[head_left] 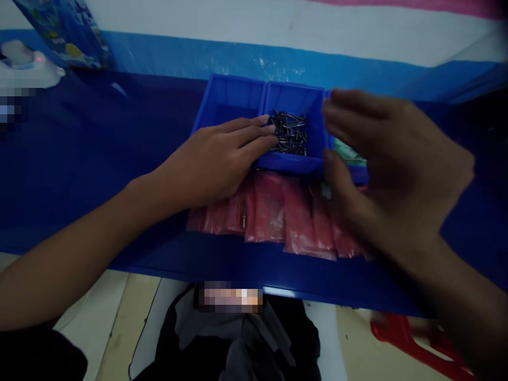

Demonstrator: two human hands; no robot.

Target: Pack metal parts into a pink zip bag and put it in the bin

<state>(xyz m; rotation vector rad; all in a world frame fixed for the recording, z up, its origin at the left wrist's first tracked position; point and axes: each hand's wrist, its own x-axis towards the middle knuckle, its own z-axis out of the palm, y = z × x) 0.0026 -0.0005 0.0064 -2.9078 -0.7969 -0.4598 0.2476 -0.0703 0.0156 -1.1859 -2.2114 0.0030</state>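
My left hand point(226, 153) lies palm down with its fingers stretched out, the fingertips over the left side of the middle blue bin point(296, 163). Small dark metal screws or pins point(289, 129) are heaped in that bin. My right hand point(400, 159), slightly blurred, is held up at the right with thumb and fingers apart and nothing visible between them. It partly hides a third bin with green-and-white contents point(347, 151). Below the hands, a row of pink plastic bags point(299, 222) lies on the blue table; one has a thin metal piece point(244, 214) on or in it.
A left blue bin point(238, 90) stands against the striped wall covering point(278, 58). At the far left are a white device point(29, 69) and a blue printed packet point(67, 37). The blue table's point(178, 254) front edge runs above my lap; a red plastic stool point(400, 333) is below right.
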